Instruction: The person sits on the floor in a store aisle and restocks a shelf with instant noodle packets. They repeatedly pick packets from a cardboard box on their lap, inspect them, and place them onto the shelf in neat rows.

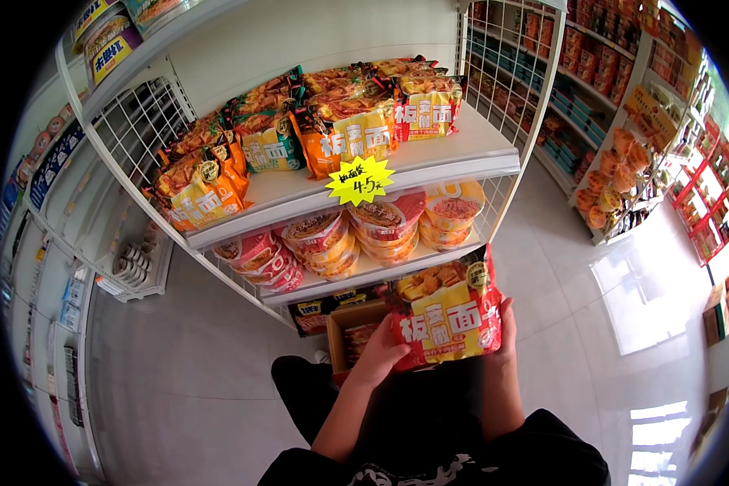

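Between both hands is a red bag of instant noodles [443, 313], its printed front facing up. My left hand [379, 349] grips its left edge, the thumb lying on the front. My right hand [506, 331] holds the right edge, its fingers partly hidden behind the bag. Beneath and left of the bag stands an open cardboard box [335, 340] with red packets [359, 341] inside. On the shelf ahead, orange noodle bags [346, 136], a green bag [272, 146] and red bags [425, 112] stand in rows.
A yellow star-shaped price tag [361, 181] hangs on the edge of the white shelf [462, 167]. Stacked noodle bowls [389, 228] fill part of the shelf below. White wire side panels [504, 67] flank the rack. More stocked shelves [583, 73] stand at right, others at left.
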{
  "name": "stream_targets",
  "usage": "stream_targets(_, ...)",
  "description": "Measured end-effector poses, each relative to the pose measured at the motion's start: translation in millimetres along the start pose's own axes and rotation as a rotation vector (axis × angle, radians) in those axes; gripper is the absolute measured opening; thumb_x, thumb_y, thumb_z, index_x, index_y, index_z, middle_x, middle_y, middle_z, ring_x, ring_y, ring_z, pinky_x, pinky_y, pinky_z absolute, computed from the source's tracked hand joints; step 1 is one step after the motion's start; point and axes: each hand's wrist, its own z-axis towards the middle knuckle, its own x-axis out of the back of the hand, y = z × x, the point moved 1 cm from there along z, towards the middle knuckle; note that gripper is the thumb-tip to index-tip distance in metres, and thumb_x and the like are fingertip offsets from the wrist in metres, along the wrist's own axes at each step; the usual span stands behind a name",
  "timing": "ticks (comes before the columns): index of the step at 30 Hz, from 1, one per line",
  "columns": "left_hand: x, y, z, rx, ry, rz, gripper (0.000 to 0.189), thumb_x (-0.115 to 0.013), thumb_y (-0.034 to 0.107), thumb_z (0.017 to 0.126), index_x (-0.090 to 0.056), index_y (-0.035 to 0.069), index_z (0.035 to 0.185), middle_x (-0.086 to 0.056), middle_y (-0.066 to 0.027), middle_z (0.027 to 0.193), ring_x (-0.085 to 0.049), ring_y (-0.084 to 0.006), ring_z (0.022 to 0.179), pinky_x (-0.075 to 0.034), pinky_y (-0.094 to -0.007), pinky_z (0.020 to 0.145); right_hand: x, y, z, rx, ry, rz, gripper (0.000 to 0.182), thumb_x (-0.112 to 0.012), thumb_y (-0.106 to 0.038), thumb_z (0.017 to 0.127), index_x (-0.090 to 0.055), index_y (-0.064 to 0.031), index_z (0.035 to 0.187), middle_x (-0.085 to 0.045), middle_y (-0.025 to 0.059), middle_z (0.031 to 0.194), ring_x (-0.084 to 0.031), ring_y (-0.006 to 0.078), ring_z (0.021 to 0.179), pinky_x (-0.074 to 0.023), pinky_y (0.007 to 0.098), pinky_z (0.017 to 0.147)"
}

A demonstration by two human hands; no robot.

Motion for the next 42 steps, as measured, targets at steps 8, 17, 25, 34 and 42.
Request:
stream_targets(8, -29, 40, 54, -0.22, 0.076, 0.326, 0.058, -0.067, 0.0, 0.077, -0.037, 0.002, 0.126, -0.053, -0.006, 0.112, -0.053, -0.0145, 0.103, -0.044, -0.0302, 0.088, 19, -49, 42, 0.123, -0.135, -0.531, 0.035, -0.055, -0.022, 0.088, -0.046, 0.0012, 0.114, -0.059, 0.0082, 0.099, -0.055, 0.0115, 0.089, -0.0464, 0.0267, 0.076)
stream_targets(17, -60, 85, 117, -0.469, 0.064, 0.541, 0.046, -0.067, 0.006, 0.079, -0.044, 0.002, 0.118, -0.056, -0.0064, 0.108, -0.056, -0.0123, 0.094, -0.048, -0.0275, 0.081, -45, -70, 105, 0.233, -0.101, -0.732, 0.04, -0.063, -0.016, 0.084, -0.047, -0.0005, 0.118, -0.062, 0.0053, 0.094, -0.058, 0.0094, 0.083, -0.0474, 0.0235, 0.07)
stream_targets(25, -80, 136, 172, -0.629, 0.057, 0.85, 0.053, -0.067, 0.006, 0.078, -0.038, 0.002, 0.121, -0.057, -0.0099, 0.102, -0.057, -0.0198, 0.092, -0.046, -0.033, 0.082, -61, -101, 189, 0.332, -0.23, -0.719, 0.032, -0.068, -0.023, 0.082, -0.057, -0.0036, 0.105, -0.06, -0.0028, 0.079, -0.05, 0.0031, 0.063, -0.038, 0.0191, 0.052)
stream_targets(34, -97, 162, 213, -1.127, 0.163, 1.493, 0.049, -0.067, -0.002, 0.067, -0.045, 0.003, 0.111, -0.051, -0.0149, 0.1, -0.05, -0.0336, 0.097, -0.042, -0.0398, 0.085, -86, -114, 289, 0.257, -0.252, -0.809, 0.041, -0.071, -0.029, 0.079, -0.057, -0.0023, 0.107, -0.06, -0.002, 0.081, -0.053, 0.0035, 0.066, -0.0409, 0.0189, 0.054)
stream_targets(42, -70, 161, 263, -0.87, 0.164, 1.752, 0.036, -0.065, 0.006, 0.074, -0.051, 0.006, 0.107, -0.056, -0.0119, 0.098, -0.058, -0.0269, 0.089, -0.047, -0.0368, 0.075, -83, -97, 325, 0.279, -0.195, -0.99, 0.05, -0.076, -0.028, 0.073, -0.055, 0.0025, 0.107, -0.062, 0.0046, 0.083, -0.06, 0.0116, 0.071, -0.0508, 0.0252, 0.061)
